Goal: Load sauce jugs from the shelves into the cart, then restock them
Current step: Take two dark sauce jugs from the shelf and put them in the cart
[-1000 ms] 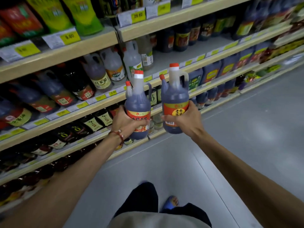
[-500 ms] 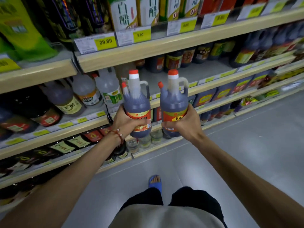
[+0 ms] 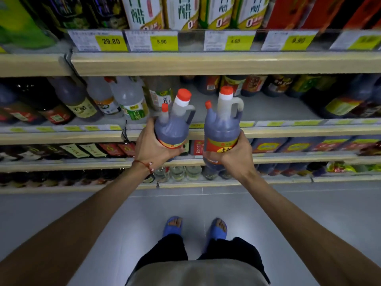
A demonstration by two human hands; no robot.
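Two dark sauce jugs with red caps, handles and orange labels are held up in front of the shelves. My left hand (image 3: 151, 149) grips the left jug (image 3: 173, 129) round its lower body; this jug tilts slightly to the right. My right hand (image 3: 235, 155) grips the right jug (image 3: 221, 131) at its base, upright. Both jugs hover level with the front edge of the middle shelf (image 3: 278, 131), whose board behind them shows a bare gap (image 3: 268, 108). No cart is in view.
Pale vinegar jugs (image 3: 132, 100) and dark bottles stand left of the gap, more dark jugs (image 3: 340, 104) to the right. An upper shelf (image 3: 206, 62) with price tags hangs overhead. Lower shelves carry bottles. Grey floor and my blue slippers (image 3: 173, 226) lie below.
I have turned to face the shelves square on and stepped closer. Both jugs have risen toward the gap on the middle shelf, still held one in each hand.
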